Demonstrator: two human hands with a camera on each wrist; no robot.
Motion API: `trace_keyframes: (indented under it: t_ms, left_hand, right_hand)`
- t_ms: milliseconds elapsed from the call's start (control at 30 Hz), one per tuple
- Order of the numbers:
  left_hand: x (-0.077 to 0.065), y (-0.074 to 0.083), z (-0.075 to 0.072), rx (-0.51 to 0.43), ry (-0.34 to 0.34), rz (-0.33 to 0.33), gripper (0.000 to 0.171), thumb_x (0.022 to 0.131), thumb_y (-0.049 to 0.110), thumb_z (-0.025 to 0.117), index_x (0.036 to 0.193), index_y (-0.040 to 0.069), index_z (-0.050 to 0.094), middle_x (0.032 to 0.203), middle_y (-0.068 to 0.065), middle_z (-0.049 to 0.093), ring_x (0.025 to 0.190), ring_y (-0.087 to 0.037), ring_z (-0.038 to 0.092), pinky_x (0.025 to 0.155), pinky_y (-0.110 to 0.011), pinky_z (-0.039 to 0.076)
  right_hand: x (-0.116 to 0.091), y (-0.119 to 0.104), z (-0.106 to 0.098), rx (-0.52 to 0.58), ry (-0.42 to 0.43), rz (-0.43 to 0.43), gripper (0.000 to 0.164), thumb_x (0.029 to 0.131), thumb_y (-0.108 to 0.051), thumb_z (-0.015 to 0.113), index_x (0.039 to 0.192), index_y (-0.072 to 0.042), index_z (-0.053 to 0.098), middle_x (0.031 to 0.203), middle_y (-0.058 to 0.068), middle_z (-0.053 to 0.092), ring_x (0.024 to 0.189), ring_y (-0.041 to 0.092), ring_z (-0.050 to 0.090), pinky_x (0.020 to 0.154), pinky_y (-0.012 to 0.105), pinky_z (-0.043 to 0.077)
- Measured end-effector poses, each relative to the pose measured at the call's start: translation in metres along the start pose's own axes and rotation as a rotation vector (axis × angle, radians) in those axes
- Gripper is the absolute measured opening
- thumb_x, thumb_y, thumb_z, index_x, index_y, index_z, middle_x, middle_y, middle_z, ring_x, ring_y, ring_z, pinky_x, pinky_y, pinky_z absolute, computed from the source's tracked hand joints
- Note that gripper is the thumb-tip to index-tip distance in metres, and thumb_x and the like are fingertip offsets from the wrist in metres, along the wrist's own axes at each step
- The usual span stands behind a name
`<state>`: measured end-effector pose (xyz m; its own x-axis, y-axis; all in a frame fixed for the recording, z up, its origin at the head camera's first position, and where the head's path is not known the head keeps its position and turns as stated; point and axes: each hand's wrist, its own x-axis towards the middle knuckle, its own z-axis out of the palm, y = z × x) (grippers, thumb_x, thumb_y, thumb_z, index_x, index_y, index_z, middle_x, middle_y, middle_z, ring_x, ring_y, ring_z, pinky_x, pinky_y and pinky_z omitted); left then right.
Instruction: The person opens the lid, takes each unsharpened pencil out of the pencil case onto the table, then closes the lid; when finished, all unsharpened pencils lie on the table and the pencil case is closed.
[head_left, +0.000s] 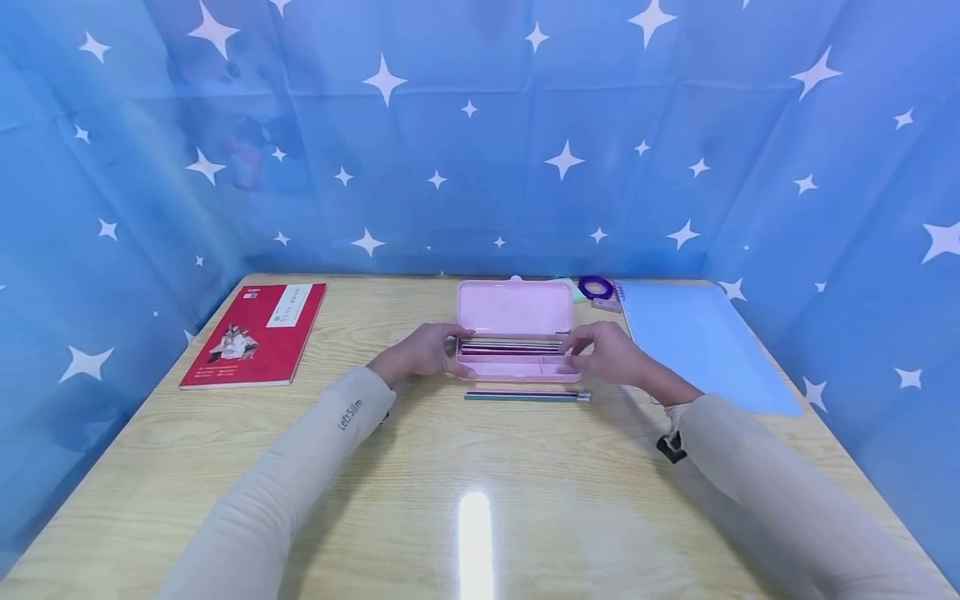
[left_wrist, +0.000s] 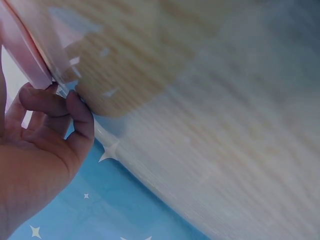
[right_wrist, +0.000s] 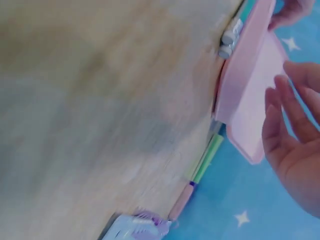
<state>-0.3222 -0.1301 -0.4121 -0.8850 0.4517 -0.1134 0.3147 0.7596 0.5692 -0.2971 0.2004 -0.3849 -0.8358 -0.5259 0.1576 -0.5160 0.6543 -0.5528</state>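
A pink pencil case stands with its lid up on the table, several pencils lying in its rear compartment. My left hand grips the case's left end, thumb at the front corner and fingers toward the hinge. In the left wrist view that hand's fingers curl beside the pink wall. My right hand is over the right end, fingertips by the pencil ends. The right wrist view shows its fingers loosely bent above the case opening, with nothing visible between them. More pencils lie just in front of the case.
A red book lies at the left of the table. To the right is a pale blue spiral notebook. A purple tape ring and a small pinkish block sit behind my right hand. A starry blue curtain encloses the table.
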Motion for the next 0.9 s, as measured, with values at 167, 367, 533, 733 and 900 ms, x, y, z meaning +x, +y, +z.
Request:
trace_keyframes:
  t_ms: [167, 367, 533, 733, 900]
  left_hand:
    - [0.0, 0.002, -0.001, 0.015, 0.006, -0.01, 0.09, 0.071, 0.048, 0.086, 0.147, 0.017, 0.049, 0.153, -0.006, 0.044, 0.145, -0.029, 0.033, 0.12, -0.043, 0.025]
    - [0.0, 0.004, -0.001, 0.003, 0.001, -0.01, 0.089, 0.072, 0.047, 0.086, 0.147, 0.017, 0.049, 0.153, -0.006, 0.044, 0.145, -0.028, 0.032, 0.12, -0.042, 0.025]
    - [0.0, 0.002, -0.001, 0.023, 0.002, -0.012, 0.09, 0.071, 0.049, 0.085, 0.147, 0.016, 0.049, 0.152, -0.005, 0.046, 0.144, -0.027, 0.033, 0.12, -0.042, 0.025]
    - [0.0, 0.003, -0.001, 0.006, 0.001, -0.008, 0.089, 0.072, 0.047, 0.086, 0.147, 0.016, 0.049, 0.152, -0.005, 0.046, 0.144, -0.027, 0.033, 0.12, -0.042, 0.025]
    - [-0.001, 0.004, 0.0, 0.013, -0.004, -0.017, 0.088, 0.073, 0.047, 0.085, 0.147, 0.016, 0.048, 0.152, -0.004, 0.046, 0.145, -0.027, 0.033, 0.12, -0.041, 0.025]
  right_hand:
    - [0.017, 0.01, 0.002, -0.035, -0.019, 0.057, 0.015, 0.086, -0.004, 0.073, 0.101, -0.003, 0.076, 0.097, 0.008, 0.073, 0.089, 0.023, 0.066, 0.071, 0.035, 0.054]
    - [0.027, 0.021, 0.003, -0.051, -0.11, 0.08, 0.016, 0.087, -0.002, 0.073, 0.103, -0.002, 0.076, 0.098, 0.008, 0.074, 0.087, 0.02, 0.066, 0.077, 0.039, 0.056]
    - [0.032, 0.023, 0.003, -0.063, -0.156, 0.042, 0.021, 0.088, 0.0, 0.071, 0.108, -0.001, 0.075, 0.101, 0.008, 0.073, 0.088, 0.02, 0.066, 0.082, 0.041, 0.057]
    - [0.035, 0.022, 0.001, -0.085, -0.196, -0.004, 0.021, 0.088, 0.003, 0.068, 0.108, 0.001, 0.074, 0.102, 0.01, 0.072, 0.085, 0.019, 0.061, 0.081, 0.041, 0.056]
    - [0.034, 0.024, 0.001, -0.093, -0.178, -0.005, 0.015, 0.089, 0.003, 0.066, 0.1, -0.001, 0.076, 0.101, 0.012, 0.073, 0.083, 0.018, 0.063, 0.076, 0.038, 0.056]
